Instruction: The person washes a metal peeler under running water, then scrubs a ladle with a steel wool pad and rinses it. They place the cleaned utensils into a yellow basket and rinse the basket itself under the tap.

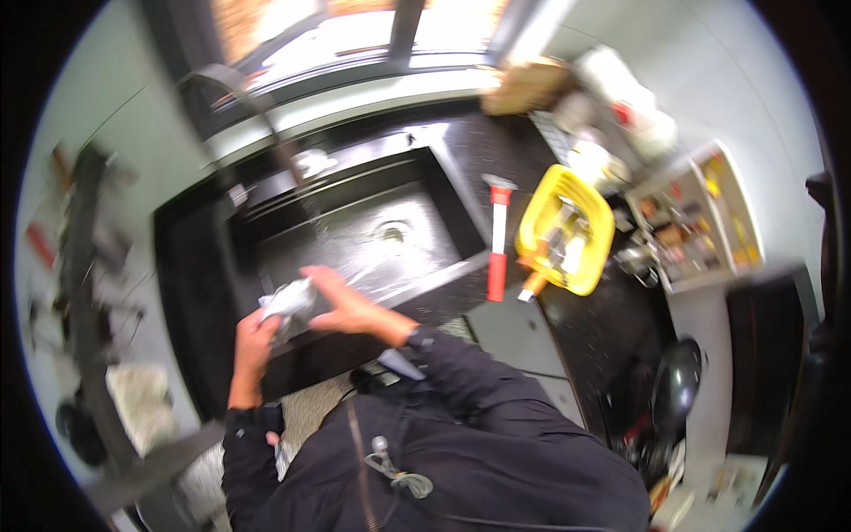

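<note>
My left hand (256, 338) grips a crumpled white cloth (290, 301), blurred, at the near left edge of the dark sink (352, 219). Close to the cloth's right side is my right hand (349, 307), its thumb and fingers spread apart with nothing between them. Whether its fingertips brush the cloth is hard to tell. A tall curved faucet (266, 120) arches over the back left of the sink. Beneath it a thin stream of water (316, 216) seems to fall. The round drain (391, 234) shows in the shiny basin floor.
Right of the sink, a red-and-white handled tool (497, 239) lies on the black countertop (459, 156). Beside it, a yellow plastic basket (602, 229) holds several utensils. Farther right are a white divided storage box (710, 211) and a dark pan (677, 379). Tools hang along the left wall rail (83, 266).
</note>
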A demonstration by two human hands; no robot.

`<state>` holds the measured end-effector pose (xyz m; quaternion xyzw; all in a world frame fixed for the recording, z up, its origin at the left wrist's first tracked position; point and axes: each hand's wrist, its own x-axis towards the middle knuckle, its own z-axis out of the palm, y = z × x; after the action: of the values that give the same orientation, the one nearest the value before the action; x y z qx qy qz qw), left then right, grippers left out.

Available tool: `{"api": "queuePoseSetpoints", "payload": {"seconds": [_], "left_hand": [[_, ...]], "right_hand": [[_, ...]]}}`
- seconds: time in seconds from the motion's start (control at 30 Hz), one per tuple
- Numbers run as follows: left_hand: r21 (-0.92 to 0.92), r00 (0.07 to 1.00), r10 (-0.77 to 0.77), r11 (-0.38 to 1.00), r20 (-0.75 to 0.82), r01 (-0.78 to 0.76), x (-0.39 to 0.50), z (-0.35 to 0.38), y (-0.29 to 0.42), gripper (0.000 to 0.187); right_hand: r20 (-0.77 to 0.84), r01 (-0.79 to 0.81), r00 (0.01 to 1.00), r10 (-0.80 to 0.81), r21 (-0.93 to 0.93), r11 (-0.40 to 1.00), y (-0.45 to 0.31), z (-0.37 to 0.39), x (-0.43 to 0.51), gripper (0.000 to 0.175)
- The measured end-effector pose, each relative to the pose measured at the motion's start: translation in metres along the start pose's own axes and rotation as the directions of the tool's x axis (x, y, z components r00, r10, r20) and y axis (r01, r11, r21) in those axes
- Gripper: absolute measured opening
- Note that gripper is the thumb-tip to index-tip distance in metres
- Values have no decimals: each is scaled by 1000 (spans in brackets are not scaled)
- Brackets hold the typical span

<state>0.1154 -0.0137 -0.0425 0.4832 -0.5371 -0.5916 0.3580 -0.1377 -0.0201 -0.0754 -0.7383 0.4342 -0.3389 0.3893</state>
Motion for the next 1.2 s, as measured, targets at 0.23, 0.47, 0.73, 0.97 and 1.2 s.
{"api": "queuePoseSetpoints", "payload": {"seconds": [0.23,0.47,0.73,0.97,1.2], "left_hand": [[-528,979,47,847,199,67,47,85,40,48],[-192,987,136,974,81,-118,67,135,24,45],[-553,996,-83,832,-34,51,80,125,6,35],[-520,999,-32,853,26,41,89,138,-27,31],[-460,998,-65,886,19,67,74,159,-46,28]], "right_hand": [[-237,-115,954,185,280,953,-7,-43,-11,76],[-364,-102,908,207,286,953,16,-63,-25,56],[-186,-261,948,257,4,965,0,-91,-49,75],[-699,-322,628,342,166,932,-31,-231,-181,28],[-862,-236,-14,506,495,837,-1,-288,-325,21]]}}
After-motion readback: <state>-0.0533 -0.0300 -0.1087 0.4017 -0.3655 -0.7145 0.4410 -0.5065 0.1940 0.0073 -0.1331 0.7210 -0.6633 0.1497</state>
